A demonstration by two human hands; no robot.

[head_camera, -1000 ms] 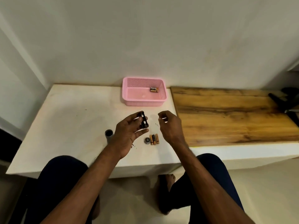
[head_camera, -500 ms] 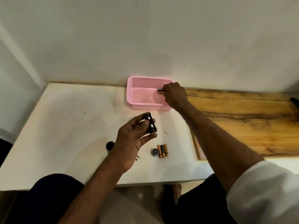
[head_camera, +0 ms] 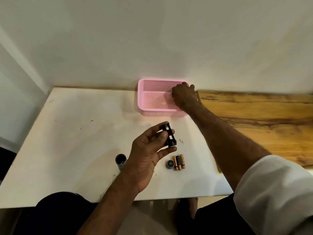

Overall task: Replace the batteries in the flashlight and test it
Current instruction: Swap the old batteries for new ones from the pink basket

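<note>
My left hand [head_camera: 149, 150] holds the black battery holder [head_camera: 169, 135] between thumb and fingers above the white table; its slots look empty. My right hand [head_camera: 183, 95] reaches into the far right corner of the pink basket [head_camera: 152, 99] with fingers curled down. A dark battery tip [head_camera: 172, 94] just shows at its fingertips; the rest is hidden under the hand. Three gold and black batteries [head_camera: 178, 161] lie side by side on the table below my left hand. The round tail cap [head_camera: 169, 164] sits to their left. The grey flashlight tube [head_camera: 121, 161] stands open end up, further left.
The white table [head_camera: 76, 141] meets a wooden board [head_camera: 254, 119] on the right. The basket stands against the back wall. My knees are under the table's front edge.
My right hand has gone from beside the left hand to the basket's far right corner and closed over the batteries there. The left hand still holds the holder; the camera moved closer.
</note>
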